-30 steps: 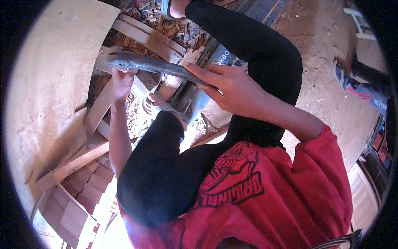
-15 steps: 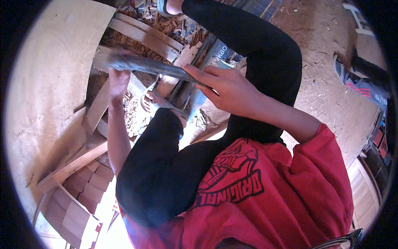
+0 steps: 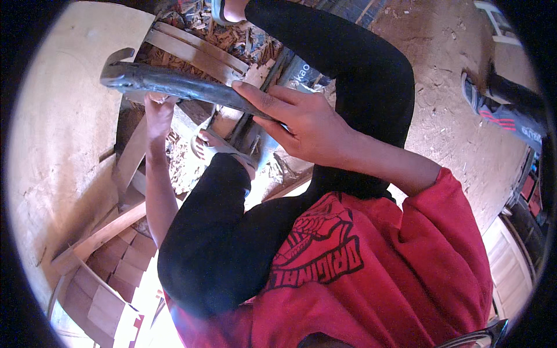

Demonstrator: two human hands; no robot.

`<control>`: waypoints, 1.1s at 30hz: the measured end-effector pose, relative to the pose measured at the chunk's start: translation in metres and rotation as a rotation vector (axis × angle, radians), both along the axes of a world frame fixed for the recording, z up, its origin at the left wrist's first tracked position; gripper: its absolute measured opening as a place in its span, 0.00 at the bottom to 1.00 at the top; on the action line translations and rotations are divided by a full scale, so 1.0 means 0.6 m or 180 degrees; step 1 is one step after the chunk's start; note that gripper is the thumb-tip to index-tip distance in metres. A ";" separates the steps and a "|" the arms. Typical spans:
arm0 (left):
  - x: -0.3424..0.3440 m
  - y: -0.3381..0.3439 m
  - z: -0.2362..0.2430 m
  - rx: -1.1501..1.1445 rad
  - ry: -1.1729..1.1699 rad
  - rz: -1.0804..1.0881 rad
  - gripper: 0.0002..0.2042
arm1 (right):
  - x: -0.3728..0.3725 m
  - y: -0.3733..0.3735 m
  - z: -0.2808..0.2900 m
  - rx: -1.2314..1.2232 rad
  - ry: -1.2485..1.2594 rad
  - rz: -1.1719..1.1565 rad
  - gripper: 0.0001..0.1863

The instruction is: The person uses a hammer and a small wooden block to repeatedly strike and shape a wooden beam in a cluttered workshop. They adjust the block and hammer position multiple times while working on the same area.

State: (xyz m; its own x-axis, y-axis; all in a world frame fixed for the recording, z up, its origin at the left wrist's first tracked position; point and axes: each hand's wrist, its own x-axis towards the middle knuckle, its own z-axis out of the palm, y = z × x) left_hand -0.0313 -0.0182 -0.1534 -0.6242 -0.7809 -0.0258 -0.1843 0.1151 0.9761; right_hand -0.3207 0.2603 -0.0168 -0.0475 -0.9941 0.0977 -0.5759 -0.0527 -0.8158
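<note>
My right hand (image 3: 290, 122) is closed round the handle of a dark hammer (image 3: 191, 86), which lies across my view with its head and claw (image 3: 119, 72) at the upper left. My left hand (image 3: 158, 116) is just below the hammer, fingers curled on something small near a light board; the hammer partly hides what they hold. Wood strips (image 3: 197, 55) and chips lie around and beyond it.
A pale plywood sheet (image 3: 64, 145) stands at the left, with stacked wood blocks (image 3: 133, 261) at lower left. My bent legs (image 3: 371, 75) and sandaled foot (image 3: 206, 145) frame the work. Another person's leg (image 3: 505, 116) is at the right beside a dusty board (image 3: 452, 145).
The hammer head has moved left and up, away from over my left fingertips, uncovering more of them. My right hand has shifted left with the handle; my left hand has moved slightly left.
</note>
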 end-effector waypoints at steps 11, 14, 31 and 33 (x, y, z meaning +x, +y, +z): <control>0.013 -0.002 -0.021 0.0269 0.0217 0.0118 0.13 | 0.010 0.006 -0.006 0.0394 0.0291 0.0133 0.35; -0.002 -0.002 -0.003 0.0100 0.0051 0.0114 0.12 | 0.010 0.005 0.000 0.0174 0.0480 0.0002 0.35; 0.007 -0.006 -0.020 0.0144 0.0248 -0.0138 0.18 | 0.013 0.002 0.020 0.0257 0.0376 0.0059 0.34; -0.002 0.001 0.002 -0.0075 -0.0111 -0.0092 0.13 | 0.013 0.005 0.020 0.0192 0.0341 -0.0134 0.33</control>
